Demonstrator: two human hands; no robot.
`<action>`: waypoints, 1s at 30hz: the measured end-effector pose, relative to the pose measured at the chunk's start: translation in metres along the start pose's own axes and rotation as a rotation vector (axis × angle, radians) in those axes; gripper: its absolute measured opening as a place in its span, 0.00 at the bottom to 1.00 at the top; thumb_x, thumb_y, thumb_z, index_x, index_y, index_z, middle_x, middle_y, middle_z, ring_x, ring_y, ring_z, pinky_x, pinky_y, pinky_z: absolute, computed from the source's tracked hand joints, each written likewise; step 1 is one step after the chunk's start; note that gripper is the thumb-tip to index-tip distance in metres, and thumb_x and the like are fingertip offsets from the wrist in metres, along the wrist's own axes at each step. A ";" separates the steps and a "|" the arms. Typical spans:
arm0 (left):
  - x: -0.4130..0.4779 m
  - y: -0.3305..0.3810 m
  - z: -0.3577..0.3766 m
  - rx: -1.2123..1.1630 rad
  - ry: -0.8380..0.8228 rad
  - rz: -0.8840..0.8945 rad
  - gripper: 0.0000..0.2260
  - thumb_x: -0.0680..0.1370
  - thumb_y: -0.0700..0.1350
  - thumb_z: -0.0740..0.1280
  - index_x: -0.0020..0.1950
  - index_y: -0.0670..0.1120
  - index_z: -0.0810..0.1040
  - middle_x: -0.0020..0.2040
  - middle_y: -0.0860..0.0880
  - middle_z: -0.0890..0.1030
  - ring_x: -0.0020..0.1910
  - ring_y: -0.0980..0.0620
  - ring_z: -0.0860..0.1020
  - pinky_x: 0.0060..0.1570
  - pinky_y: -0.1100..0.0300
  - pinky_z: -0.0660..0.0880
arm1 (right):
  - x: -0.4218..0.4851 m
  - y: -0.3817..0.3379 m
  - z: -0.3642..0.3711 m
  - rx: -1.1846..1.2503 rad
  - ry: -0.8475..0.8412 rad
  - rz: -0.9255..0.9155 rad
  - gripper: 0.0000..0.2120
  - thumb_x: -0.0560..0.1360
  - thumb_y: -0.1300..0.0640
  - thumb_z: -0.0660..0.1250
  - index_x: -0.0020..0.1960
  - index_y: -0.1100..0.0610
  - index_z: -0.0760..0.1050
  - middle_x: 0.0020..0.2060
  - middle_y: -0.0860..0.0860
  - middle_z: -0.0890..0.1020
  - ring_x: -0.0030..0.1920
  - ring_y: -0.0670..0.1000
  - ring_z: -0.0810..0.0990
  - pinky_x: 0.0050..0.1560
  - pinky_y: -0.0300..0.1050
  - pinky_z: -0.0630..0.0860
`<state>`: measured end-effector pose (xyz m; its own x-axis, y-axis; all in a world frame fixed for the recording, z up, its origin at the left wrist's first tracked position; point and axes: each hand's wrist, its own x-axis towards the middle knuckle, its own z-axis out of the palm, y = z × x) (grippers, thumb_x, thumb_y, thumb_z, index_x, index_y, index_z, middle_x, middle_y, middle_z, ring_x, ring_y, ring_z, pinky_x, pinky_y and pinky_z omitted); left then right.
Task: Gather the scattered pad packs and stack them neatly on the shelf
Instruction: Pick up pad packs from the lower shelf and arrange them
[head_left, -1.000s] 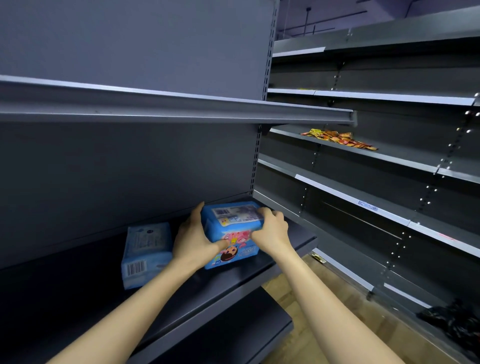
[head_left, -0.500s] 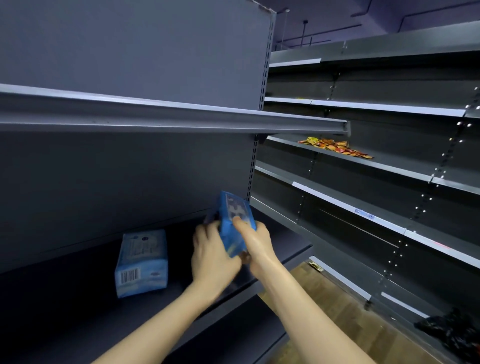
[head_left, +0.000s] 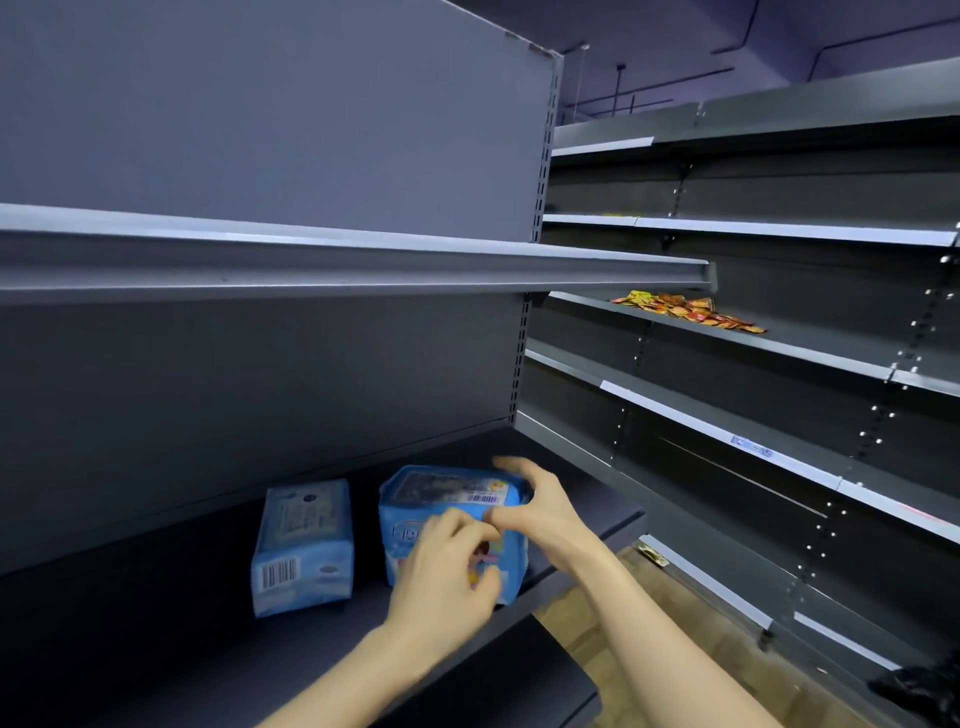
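Observation:
Two blue pad packs stand side by side on the dark lower shelf (head_left: 156, 629). The left pad pack (head_left: 304, 545) stands alone with its barcode facing me. The right pad pack (head_left: 441, 493), printed with a cartoon, rests on the shelf near the front edge. My left hand (head_left: 447, 577) lies against its front face with curled fingers, blurred by motion. My right hand (head_left: 535, 512) grips the pack's right end, fingers over the top and thumb on the front.
A grey upper shelf (head_left: 363, 270) overhangs the packs. To the right runs a second shelving unit (head_left: 727, 436) with a pile of orange and yellow sachets (head_left: 685, 312). A wooden floor (head_left: 587, 639) shows below, and a black object (head_left: 924, 691) lies at the bottom right.
The cartoon pack was lifted and turned on edge in both hands, and now stands on the shelf to the right of the other pack. My view has tilted upward.

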<state>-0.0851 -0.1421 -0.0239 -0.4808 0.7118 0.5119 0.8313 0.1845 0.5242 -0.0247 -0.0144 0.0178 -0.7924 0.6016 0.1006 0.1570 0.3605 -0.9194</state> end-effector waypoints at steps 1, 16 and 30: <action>0.004 -0.005 -0.003 0.033 0.073 -0.003 0.15 0.71 0.43 0.69 0.57 0.49 0.77 0.53 0.53 0.71 0.57 0.51 0.70 0.52 0.60 0.71 | -0.001 0.000 -0.001 -0.037 -0.021 0.012 0.35 0.59 0.63 0.70 0.66 0.58 0.70 0.60 0.54 0.74 0.51 0.48 0.78 0.47 0.35 0.77; 0.043 -0.034 -0.022 0.050 -0.196 -0.472 0.38 0.64 0.48 0.76 0.72 0.53 0.63 0.62 0.46 0.72 0.60 0.48 0.72 0.54 0.61 0.71 | -0.006 -0.005 0.028 -0.683 0.092 0.083 0.29 0.71 0.60 0.69 0.70 0.54 0.63 0.71 0.60 0.54 0.61 0.65 0.70 0.59 0.49 0.71; 0.033 -0.010 -0.038 -0.007 -0.065 -0.395 0.34 0.64 0.44 0.76 0.68 0.51 0.68 0.61 0.46 0.74 0.58 0.48 0.75 0.47 0.64 0.68 | -0.019 -0.022 0.024 -0.652 0.249 0.087 0.30 0.68 0.62 0.71 0.68 0.51 0.66 0.60 0.55 0.65 0.57 0.57 0.69 0.53 0.43 0.70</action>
<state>-0.1202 -0.1464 0.0139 -0.7442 0.6285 0.2263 0.5840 0.4477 0.6771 -0.0270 -0.0512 0.0267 -0.6146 0.7649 0.1926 0.5966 0.6105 -0.5209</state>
